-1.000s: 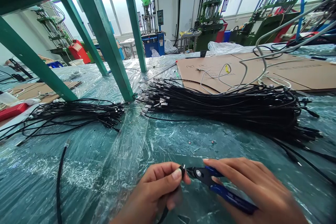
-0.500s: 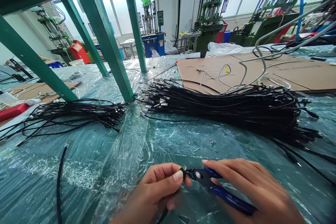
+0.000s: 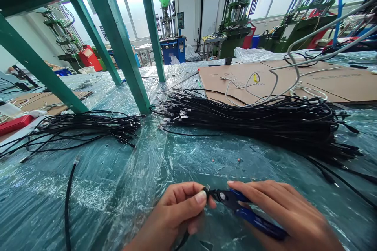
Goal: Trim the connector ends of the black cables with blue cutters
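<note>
Between the thumb and fingers of my left hand (image 3: pixel 180 208) is the connector end of a black cable (image 3: pixel 183 240), whose small metal tip pokes out above the thumb. My right hand (image 3: pixel 290 211) is wrapped round blue-handled cutters (image 3: pixel 260 223). The cutters' dark jaws point left and meet the cable end at my left fingertips; whether the blades are closed on it is too small to tell. Another black cable (image 3: pixel 68 204) lies by itself at the lower left, its metal plug pointing up.
A large bundle of black cables (image 3: pixel 250 121) lies beyond my hands, with a smaller pile (image 3: pixel 88 127) to the left. Green metal posts (image 3: pixel 125 47) rise from the plastic-covered table (image 3: pixel 118 188). Flat cardboard (image 3: pixel 332 80) with loose white cables lies at the back right.
</note>
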`<state>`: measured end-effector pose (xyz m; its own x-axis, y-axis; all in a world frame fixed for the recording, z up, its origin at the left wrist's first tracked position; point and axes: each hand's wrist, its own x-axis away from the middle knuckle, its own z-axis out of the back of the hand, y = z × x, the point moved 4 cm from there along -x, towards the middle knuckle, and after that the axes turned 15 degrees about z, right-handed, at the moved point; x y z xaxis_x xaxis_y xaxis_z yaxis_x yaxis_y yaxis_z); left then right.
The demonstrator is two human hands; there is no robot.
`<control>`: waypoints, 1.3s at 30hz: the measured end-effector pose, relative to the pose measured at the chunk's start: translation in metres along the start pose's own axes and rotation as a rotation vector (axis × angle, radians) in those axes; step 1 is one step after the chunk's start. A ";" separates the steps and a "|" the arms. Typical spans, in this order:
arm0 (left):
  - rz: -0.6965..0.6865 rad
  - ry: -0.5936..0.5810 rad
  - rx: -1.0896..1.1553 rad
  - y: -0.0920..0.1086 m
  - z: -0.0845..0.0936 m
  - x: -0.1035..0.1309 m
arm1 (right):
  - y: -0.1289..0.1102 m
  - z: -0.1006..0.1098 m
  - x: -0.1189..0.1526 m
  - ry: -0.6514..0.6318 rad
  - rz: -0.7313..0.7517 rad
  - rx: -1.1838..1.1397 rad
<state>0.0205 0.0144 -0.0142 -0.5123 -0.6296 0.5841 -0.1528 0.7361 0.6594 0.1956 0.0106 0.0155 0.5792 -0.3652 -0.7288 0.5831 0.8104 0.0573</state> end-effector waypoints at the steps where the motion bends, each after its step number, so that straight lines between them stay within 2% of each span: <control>1: 0.000 -0.002 -0.004 0.000 0.000 0.000 | 0.000 0.000 0.000 0.000 -0.001 -0.001; 8: -0.001 0.014 -0.032 -0.002 0.002 -0.002 | 0.002 0.001 -0.001 0.051 -0.032 0.016; 26: -0.051 0.037 -0.088 -0.001 0.002 -0.003 | 0.002 0.001 -0.004 0.017 -0.005 -0.025; 33: -0.074 0.020 -0.067 0.000 0.003 -0.003 | 0.001 0.003 0.000 0.029 0.022 0.028; 39: -0.074 0.017 -0.052 -0.001 0.003 -0.004 | 0.004 0.003 0.003 0.042 -0.027 0.045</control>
<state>0.0204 0.0170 -0.0182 -0.4868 -0.6864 0.5404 -0.1453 0.6736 0.7247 0.2013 0.0114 0.0151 0.5391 -0.3668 -0.7582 0.6242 0.7784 0.0673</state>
